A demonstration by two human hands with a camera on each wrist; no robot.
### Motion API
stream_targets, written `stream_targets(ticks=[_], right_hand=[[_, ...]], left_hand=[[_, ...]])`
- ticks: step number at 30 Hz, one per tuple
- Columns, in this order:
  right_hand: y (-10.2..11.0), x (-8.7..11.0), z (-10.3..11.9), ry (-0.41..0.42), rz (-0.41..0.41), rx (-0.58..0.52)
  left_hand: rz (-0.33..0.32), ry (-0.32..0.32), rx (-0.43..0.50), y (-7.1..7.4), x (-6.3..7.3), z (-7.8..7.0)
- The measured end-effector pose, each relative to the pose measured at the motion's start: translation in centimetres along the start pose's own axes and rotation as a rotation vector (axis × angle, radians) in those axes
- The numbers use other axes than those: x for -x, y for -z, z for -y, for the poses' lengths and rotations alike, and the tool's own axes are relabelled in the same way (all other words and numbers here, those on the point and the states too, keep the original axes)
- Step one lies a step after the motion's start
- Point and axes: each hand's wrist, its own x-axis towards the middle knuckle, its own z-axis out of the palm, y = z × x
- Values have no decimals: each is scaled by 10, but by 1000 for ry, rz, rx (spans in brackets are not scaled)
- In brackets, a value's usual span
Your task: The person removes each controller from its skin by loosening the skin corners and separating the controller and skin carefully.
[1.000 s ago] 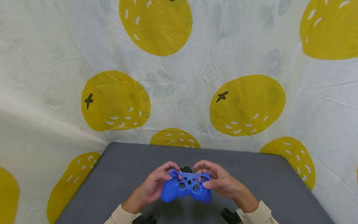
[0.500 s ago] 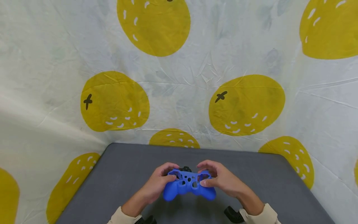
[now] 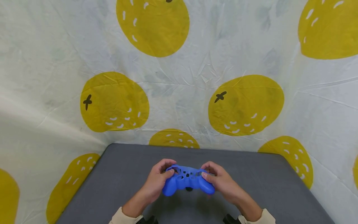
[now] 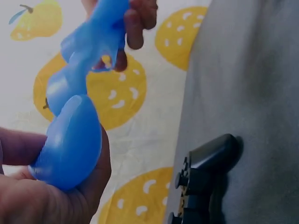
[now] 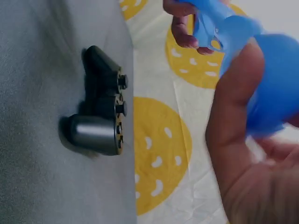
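A blue controller skin (image 3: 180,183), soft-looking with cut-out holes, is held up between both hands. My left hand (image 3: 153,182) pinches its left end, thumb on the face and fingers behind. On the other end, my right hand (image 3: 223,183) grips the same way. Below the skin, a black game controller (image 4: 215,154) rests on the table, apart from both hands. It shows whole in the right wrist view, where its thumbsticks face the patterned cloth. In the head view the skin hides most of it.
A grey table (image 3: 126,161) lies under the hands. White cloth (image 3: 179,105) with large yellow fruit prints hangs behind it and along both sides. Dark wrist devices (image 3: 230,219) sit by the beige sleeves (image 3: 258,216).
The blue skin has risen slightly and tilted, so the controller's dark part now shows under its lower edge instead of above its top. Both hands moved with it and keep hold.
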Motion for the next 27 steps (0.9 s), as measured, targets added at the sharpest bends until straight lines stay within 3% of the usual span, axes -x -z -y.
stream_targets(ticks=[3, 7, 11, 15, 19, 22, 27], right_hand=[[4, 1, 0, 101, 57, -103], [7, 2, -1, 239, 198, -268], [5, 1, 1, 222, 241, -292], [-1, 1, 2, 108, 152, -216], [-8, 1, 2, 28, 6, -143], [-12, 0, 2, 11, -75, -91], [-9, 0, 2, 37, -108, -49]], left_hand=[[-26, 5, 16, 2, -2, 0], [-33, 29, 44, 4, -5, 1], [-21, 42, 54, 4, -7, 2], [-45, 31, 62, 1, -9, 1], [-53, 19, 66, 0, -9, -1], [-34, 44, 71, 2, -9, -2], [26, 135, 119, 10, -8, -2]])
